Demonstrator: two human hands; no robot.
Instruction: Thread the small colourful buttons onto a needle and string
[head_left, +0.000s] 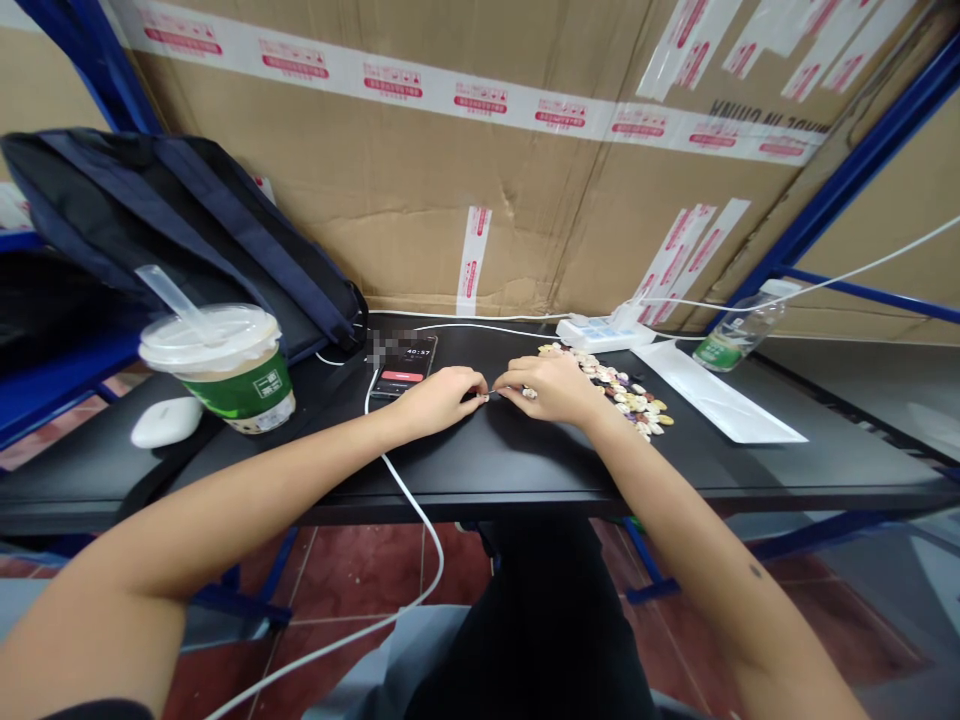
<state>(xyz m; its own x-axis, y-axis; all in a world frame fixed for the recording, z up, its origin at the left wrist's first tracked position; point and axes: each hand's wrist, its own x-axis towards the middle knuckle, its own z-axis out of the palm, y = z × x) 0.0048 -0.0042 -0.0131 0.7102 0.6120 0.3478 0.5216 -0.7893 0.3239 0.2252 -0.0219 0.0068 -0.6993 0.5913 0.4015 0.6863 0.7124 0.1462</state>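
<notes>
My left hand (450, 397) and my right hand (551, 388) meet fingertip to fingertip just above the black table (450, 470). Both are closed in a pinch. A tiny, thin, shiny bit shows between the two sets of fingertips, too small to name. Under the curled fingers of the right hand sits a small whitish piece (529, 393), like those in the pile. That pile of small flat pieces (637, 405), cream, yellow, pink and dark, lies just right of and behind the right hand. A phone (405, 370) with its screen lit is behind the left hand.
On the left stand a lidded drink cup (236, 375) with a straw, a white earbud case (166, 424) and a dark backpack (202, 220). To the right are a white tray (724, 395), a power strip (604, 333) and a bottle (739, 330). A white cable (424, 515) hangs over the front edge.
</notes>
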